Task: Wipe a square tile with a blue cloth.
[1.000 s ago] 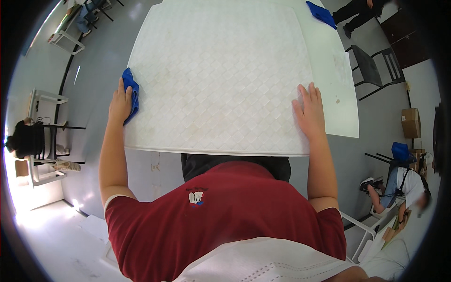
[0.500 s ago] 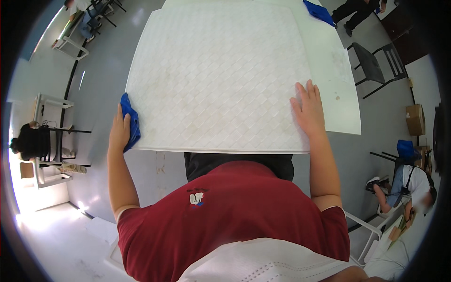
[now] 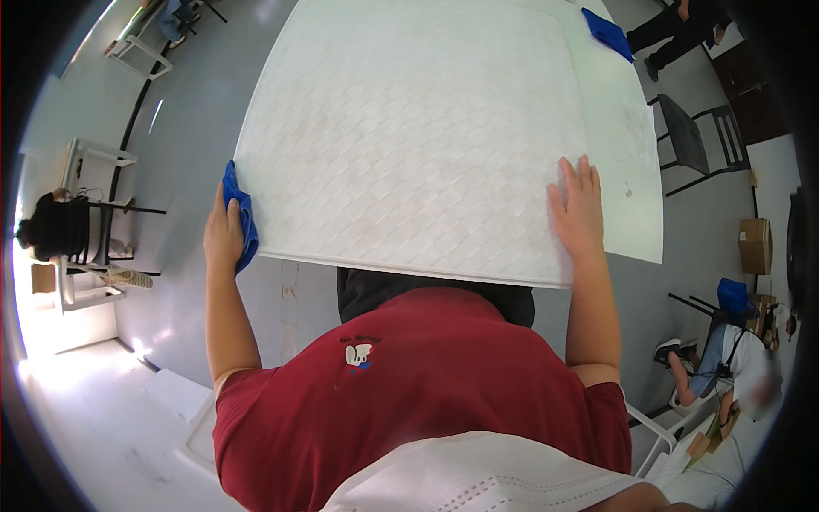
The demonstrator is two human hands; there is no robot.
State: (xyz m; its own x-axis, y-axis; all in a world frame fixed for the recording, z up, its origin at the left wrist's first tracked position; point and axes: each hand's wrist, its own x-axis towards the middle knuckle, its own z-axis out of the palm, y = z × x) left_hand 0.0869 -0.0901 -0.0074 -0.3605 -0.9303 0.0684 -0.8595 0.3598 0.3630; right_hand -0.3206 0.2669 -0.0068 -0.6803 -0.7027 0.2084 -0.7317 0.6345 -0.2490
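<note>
A large white sheet with a raised basket-weave pattern lies in front of me, on a pale tabletop that shows along its right side. My left hand is closed on a blue cloth, which is pressed to the sheet's left edge near the front corner. The fingers cover part of the cloth. Near the front right corner, my right hand lies flat on the sheet's right border with its fingers stretched out and nothing in it.
Another blue cloth lies at the tabletop's far right edge. Beyond it stands a person in dark trousers. A dark chair and a cardboard box are to the right. Other people sit at both sides.
The whole view has turned slightly, so the sheet's front edge now slopes down to the right. Both hands keep their places at the sheet's sides, the left still on the cloth.
</note>
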